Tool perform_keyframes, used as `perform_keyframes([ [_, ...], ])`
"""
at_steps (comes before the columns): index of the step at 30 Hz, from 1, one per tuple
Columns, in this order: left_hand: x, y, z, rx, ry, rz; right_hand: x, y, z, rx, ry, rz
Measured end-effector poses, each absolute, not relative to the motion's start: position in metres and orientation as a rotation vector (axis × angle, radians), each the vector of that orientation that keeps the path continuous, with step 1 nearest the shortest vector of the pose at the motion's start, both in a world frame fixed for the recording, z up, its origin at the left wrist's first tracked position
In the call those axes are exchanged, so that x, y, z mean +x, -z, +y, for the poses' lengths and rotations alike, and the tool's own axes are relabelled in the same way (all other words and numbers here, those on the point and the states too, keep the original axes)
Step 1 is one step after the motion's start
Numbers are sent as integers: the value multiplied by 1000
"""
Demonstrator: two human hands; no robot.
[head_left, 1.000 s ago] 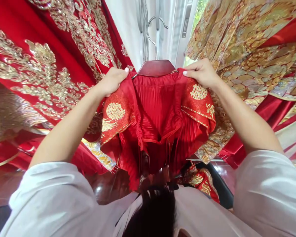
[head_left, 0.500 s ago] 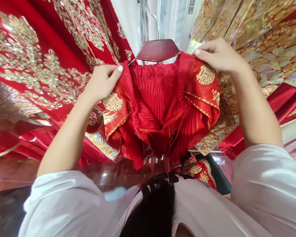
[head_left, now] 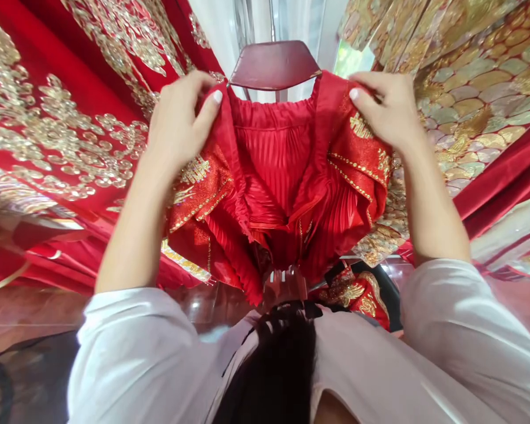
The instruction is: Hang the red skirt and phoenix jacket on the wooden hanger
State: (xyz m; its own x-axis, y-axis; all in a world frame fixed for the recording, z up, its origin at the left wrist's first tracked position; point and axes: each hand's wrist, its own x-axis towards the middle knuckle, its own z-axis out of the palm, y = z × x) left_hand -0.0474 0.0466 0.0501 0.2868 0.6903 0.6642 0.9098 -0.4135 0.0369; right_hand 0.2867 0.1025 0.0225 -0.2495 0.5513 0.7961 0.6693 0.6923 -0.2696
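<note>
A red pleated skirt [head_left: 278, 159] with gathered waistband and gold-embroidered panels hangs from a dark red hanger [head_left: 274, 65] in front of me. My left hand [head_left: 183, 118] is closed on the left end of its waistband, thumb in front and fingers mostly behind the cloth. At the opposite end, my right hand [head_left: 386, 109] pinches the waistband the same way. Between my hands the front of the skirt sags open in folds, showing the pleats inside. A thin metal clip of the hanger shows by the left side of the waistband.
On the left hangs a red gown [head_left: 70, 126] covered in gold sequins. A gold scale-patterned garment [head_left: 477, 88] hangs on the right. Lower right, a red embroidered piece [head_left: 366, 297] lies on a dark surface. Behind the hanger is a pale curtain [head_left: 294, 20].
The hanger and skirt sit slightly higher in view. Both hands keep hold of the waistband; my left hand now wraps further over its edge, and my right forearm has come inward.
</note>
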Motion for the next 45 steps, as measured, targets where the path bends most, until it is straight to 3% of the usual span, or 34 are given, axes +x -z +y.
perform_keyframes([
  [2,-32,-25,14,-1893,1092,-1309,281,0,75,-1123,526,-1765],
  [4,-14,12,-21,-1689,1215,-1388,272,35,45,-1179,664,-1596],
  [7,8,73,-54,-1703,1138,-1776,252,86,17,-1279,536,-1688],
  [10,14,106,-61,-1720,853,-2172,236,104,8,-1362,427,-1760],
  [13,17,102,-64,-1869,836,-2155,227,92,-10,-1049,392,-1965],
  [17,37,81,-70,-2052,1092,-1696,214,85,-42,-642,415,-2148],
  [24,69,103,-24,-2263,1011,-1824,209,132,-9,-688,191,-2283],
  [28,62,122,-23,-2291,1345,-1787,215,139,8,-676,72,-2210],
  [35,41,158,-43,-1778,1895,-2027,209,143,-8,-804,-27,-2117],
  [40,17,144,-47,-1746,1642,-1874,206,144,-21,-707,-24,-2244],
  [45,9,55,-14,-1898,1408,-1158,226,148,4,-801,-67,-2337],
])
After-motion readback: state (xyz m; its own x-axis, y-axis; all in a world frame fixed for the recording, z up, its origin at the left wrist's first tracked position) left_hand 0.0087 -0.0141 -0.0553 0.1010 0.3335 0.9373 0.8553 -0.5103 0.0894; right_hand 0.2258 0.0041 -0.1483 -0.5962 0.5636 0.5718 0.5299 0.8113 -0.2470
